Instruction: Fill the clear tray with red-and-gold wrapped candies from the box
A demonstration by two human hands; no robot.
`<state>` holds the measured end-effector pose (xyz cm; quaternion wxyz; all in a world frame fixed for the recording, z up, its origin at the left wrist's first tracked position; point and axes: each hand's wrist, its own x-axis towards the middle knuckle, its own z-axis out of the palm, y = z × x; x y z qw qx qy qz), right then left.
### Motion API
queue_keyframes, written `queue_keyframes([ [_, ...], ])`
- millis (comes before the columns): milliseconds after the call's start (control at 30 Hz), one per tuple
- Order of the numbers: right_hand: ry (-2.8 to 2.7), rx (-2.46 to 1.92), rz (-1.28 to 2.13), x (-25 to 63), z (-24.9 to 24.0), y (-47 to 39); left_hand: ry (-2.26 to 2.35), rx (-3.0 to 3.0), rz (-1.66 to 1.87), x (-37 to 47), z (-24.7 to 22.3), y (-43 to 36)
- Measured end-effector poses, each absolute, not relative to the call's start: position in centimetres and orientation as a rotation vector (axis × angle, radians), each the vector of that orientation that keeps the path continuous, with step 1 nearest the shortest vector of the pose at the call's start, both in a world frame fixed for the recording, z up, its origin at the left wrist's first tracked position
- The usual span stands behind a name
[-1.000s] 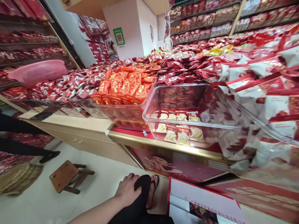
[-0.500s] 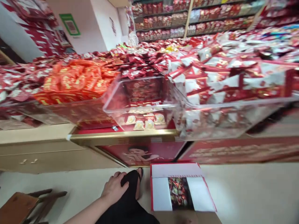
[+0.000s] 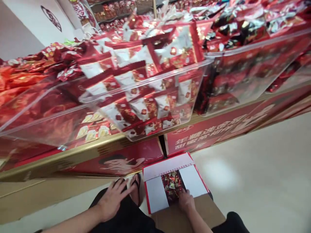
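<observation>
My left hand [image 3: 113,198] lies over my knee in black cloth, its fingers spread and nothing in it. A carton [image 3: 195,181] with white inner flaps and red edges stands on the floor between my legs. Through the gap between its flaps, red-and-gold wrapped candies [image 3: 172,183] show against a dark inside. My right hand [image 3: 186,201] is at the near right corner of that gap, with its fingertips dipping in at the candies. Those fingertips are blurred and partly hidden, so I cannot make out a grip. The carton's near flap [image 3: 173,218] is plain brown, below my right wrist.
Ahead runs a display counter with a gold edge [image 3: 97,144]. On it, a clear bin [image 3: 143,84] holds red-and-white packets, beside a bin of dark red packets [image 3: 243,77]. Further left, a clear bin [image 3: 48,123] has a few packets at its bottom. My sandalled foot [image 3: 135,189] is left of the carton.
The view has turned right and come closer to the counter. My right hand has come into clear view, reaching into the carton's gap. My left hand stays at the knee, its fingers more spread.
</observation>
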<state>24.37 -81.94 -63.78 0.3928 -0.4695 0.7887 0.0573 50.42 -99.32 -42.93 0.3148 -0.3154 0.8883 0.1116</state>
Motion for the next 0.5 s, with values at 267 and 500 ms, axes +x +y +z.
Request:
queue_keyframes([
  [267, 1.904, -1.658, 0.393, 22.0, -65.5, -82.8, 2.066, -0.319, 0.473, 37.4, -53.0, -94.9],
  [500, 1.982, -1.769, 0.144, 19.5, -64.5, -82.8, 1.970, -0.349, 0.497, 31.4, -59.0, -94.5],
])
